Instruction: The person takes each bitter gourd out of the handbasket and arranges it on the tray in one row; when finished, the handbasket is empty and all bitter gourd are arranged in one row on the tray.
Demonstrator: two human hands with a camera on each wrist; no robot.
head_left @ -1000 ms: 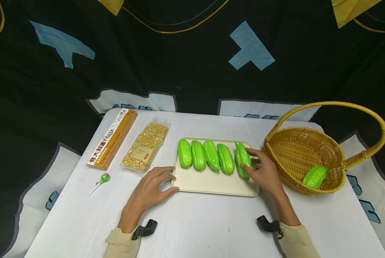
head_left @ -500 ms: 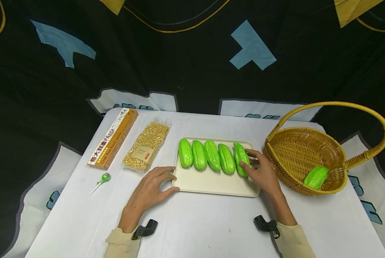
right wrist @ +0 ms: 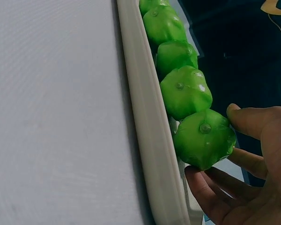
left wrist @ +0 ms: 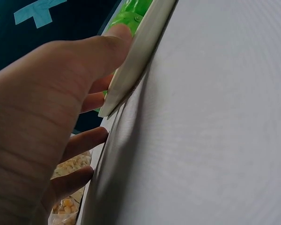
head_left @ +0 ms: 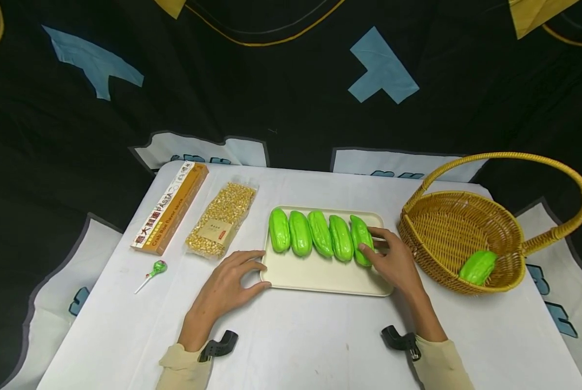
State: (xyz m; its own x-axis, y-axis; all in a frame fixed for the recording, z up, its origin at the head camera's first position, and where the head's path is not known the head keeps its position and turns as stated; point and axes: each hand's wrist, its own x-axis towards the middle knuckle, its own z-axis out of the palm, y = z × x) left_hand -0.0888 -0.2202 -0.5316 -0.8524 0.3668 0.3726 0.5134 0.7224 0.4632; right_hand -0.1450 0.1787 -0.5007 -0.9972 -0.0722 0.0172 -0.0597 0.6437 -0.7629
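Note:
Several bright green, ridged bitter melons [head_left: 320, 234] lie in a row on a cream rectangular tray [head_left: 300, 275]. My right hand [head_left: 396, 260] holds the rightmost bitter melon [head_left: 361, 240] by its right side, thumb at its near end and fingers farther back. In the right wrist view this bitter melon [right wrist: 204, 139] touches its neighbour [right wrist: 186, 92]. My left hand [head_left: 227, 281] holds the tray's near left corner, with the thumb on the near rim and fingers at the left edge. The left wrist view shows the thumb [left wrist: 117, 44] against the tray rim [left wrist: 139, 58].
A wicker basket [head_left: 446, 238] with a tall handle stands right of the tray, holding one bitter melon [head_left: 478, 267]. To the left lie a pasta box [head_left: 171, 208], a bag of corn kernels [head_left: 222, 219] and a lollipop [head_left: 157, 268]. A dark cloth [head_left: 271, 103] hangs behind the table.
My right hand has slid the rightmost bitter melon a little to the left, closing the gap to the row. The left hand stays at the tray corner.

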